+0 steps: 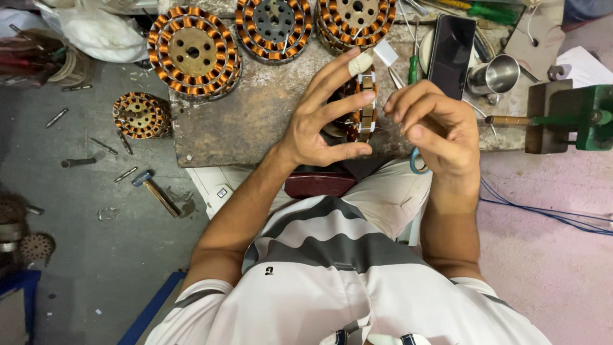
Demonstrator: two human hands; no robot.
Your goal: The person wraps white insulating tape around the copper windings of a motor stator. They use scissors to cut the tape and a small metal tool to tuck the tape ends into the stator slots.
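Head view: at frame centre the left hand [319, 124], fingers spread with a bandaged fingertip, grips a copper-wound stator [363, 108] held on edge over the worn workbench [255, 121]. Just right of it, the right hand [434, 124] has its fingertips pinched together beside the stator's rim. Three more stators [193, 51] lie along the frame's top, near a dark phone [452, 54] and steel cup [497, 75].

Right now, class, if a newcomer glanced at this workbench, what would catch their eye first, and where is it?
First, the two hands at centre: the left hand grips a copper-wound stator on edge, the right hand pinching beside it. Next, three wound stators lying flat along the bench's far edge, and another on the floor at left.
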